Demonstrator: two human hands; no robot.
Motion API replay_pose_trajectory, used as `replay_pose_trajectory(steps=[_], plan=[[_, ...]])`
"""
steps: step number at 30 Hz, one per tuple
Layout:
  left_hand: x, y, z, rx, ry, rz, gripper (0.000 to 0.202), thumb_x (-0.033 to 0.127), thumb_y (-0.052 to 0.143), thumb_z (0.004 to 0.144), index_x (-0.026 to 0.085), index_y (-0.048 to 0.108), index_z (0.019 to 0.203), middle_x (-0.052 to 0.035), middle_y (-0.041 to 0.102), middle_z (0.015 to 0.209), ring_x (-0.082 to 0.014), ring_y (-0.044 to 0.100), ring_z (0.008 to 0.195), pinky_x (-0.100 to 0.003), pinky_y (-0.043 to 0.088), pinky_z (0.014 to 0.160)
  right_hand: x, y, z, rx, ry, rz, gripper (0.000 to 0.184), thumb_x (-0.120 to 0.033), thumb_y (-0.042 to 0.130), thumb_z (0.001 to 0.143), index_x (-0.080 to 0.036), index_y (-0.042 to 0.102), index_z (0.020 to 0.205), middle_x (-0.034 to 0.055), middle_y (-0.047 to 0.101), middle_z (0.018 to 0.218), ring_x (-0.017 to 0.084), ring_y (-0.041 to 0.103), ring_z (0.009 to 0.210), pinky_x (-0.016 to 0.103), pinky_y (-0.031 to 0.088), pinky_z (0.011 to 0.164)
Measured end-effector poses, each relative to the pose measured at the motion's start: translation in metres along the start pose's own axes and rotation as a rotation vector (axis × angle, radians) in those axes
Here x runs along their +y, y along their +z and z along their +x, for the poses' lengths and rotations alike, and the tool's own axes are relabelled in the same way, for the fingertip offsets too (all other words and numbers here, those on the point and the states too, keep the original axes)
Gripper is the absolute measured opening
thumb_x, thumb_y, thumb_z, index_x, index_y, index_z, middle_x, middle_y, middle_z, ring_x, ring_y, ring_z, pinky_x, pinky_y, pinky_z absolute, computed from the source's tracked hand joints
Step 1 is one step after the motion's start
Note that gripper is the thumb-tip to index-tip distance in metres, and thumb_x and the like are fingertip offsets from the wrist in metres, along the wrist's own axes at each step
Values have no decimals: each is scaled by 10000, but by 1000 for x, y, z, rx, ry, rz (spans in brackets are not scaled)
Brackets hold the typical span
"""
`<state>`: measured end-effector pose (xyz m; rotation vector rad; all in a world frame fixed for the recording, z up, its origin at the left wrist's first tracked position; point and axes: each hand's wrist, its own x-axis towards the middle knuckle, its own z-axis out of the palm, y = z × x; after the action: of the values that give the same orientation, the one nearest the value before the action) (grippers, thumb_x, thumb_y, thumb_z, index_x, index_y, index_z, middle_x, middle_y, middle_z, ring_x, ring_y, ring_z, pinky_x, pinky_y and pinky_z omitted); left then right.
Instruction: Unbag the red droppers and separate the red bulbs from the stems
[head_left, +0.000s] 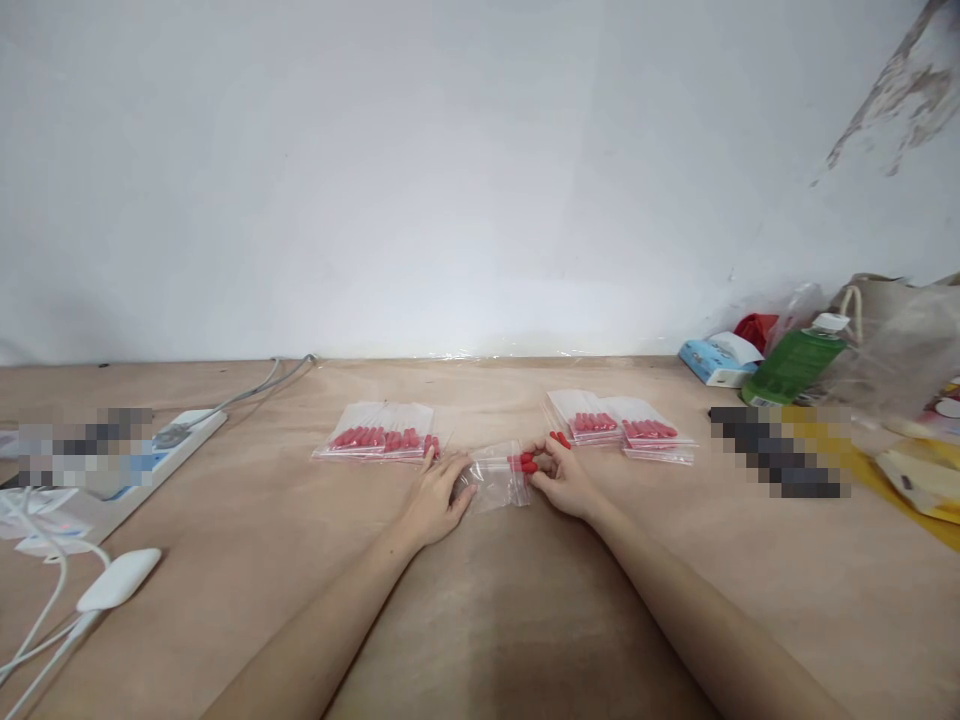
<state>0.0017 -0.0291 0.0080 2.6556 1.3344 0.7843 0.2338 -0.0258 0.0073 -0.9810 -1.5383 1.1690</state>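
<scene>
A clear zip bag (pixel 491 484) lies between my hands on the wooden table. My left hand (pixel 437 497) has its fingers and thumb closed on the bag's left end. At the bag's right end, my right hand (pixel 562 477) pinches small red elongated pieces (pixel 528 464), partly in line with the bag's edge. More red pieces (pixel 559 438) show by the back of its fingers. Beyond my left hand is a stack of filled zip bags (pixel 379 430) with red pieces inside. Two more such stacks, a nearer-centre one (pixel 592 418) and a right one (pixel 646 428), lie beyond my right hand.
To the left are a white power strip (pixel 193 440), cables and a white adapter (pixel 120 580). On the right stand a tissue pack (pixel 720 358), a green bottle (pixel 795 362) and plastic bags (pixel 892 340). A blurred dark object (pixel 780 452) lies before them. A wall closes off the back.
</scene>
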Motion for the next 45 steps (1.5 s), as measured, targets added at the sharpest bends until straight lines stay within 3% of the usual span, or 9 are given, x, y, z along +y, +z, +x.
replay_pose_trajectory(steps=[3,7,13,19,23,26,33,42,45], plan=[[-4,3,0,-24,6,23,379,303,421,864,186,439,1224,-93,525,1246,-217,438,1194,-484,198,1071,-2,-1,1,-85,95,159,378,-153,630,604,-206,496,953,20,591,940,132,595,809,253,480,656],[-5,4,0,-34,-2,34,402,325,409,872,184,446,1247,-100,506,1272,-217,424,1212,-484,205,1071,-6,-5,3,-97,172,172,329,-299,682,644,-172,547,915,0,625,733,104,590,630,244,480,593],[-4,3,2,-73,-13,65,398,318,398,877,167,478,1237,-111,492,1286,-217,421,1217,-495,203,1071,-27,-44,12,178,195,111,370,-380,718,608,-155,586,870,42,670,753,110,599,560,265,508,564],[-3,4,2,10,17,88,471,326,420,867,162,393,1308,-112,423,1344,-248,322,1281,-505,206,1069,-36,-78,15,520,-86,-46,398,-398,676,661,-173,566,970,71,671,883,142,633,649,301,530,637],[-1,2,1,-10,83,52,434,277,392,882,211,388,1310,-76,437,1338,-208,343,1271,-471,196,1084,-14,-63,18,581,-361,-425,288,-351,581,757,-196,583,1000,70,654,933,165,620,777,329,515,715],[-2,2,0,-53,69,74,377,282,386,886,230,471,1250,-73,457,1322,-217,365,1257,-493,182,1078,6,-50,19,429,-509,-742,235,-276,483,831,-224,595,1032,63,637,995,171,593,899,339,482,801],[-3,5,-1,-81,1,128,352,309,405,879,254,517,1207,-73,477,1304,-246,381,1240,-555,170,1048,19,-42,14,158,-520,-1301,237,-280,488,850,-256,607,1053,53,630,1061,209,540,937,377,379,801],[-3,5,-1,-28,5,109,355,308,440,859,257,524,1200,-83,500,1273,-256,419,1199,-546,203,1039,-2,-17,2,385,-466,-1068,239,-305,435,866,-219,618,994,66,625,968,188,520,916,346,312,832],[-3,5,-1,-30,2,108,358,309,435,861,257,519,1204,-83,497,1273,-254,419,1198,-544,204,1038,-9,0,-5,293,-515,-1035,278,-356,474,836,-215,593,1045,73,604,1013,194,511,952,362,296,876]])
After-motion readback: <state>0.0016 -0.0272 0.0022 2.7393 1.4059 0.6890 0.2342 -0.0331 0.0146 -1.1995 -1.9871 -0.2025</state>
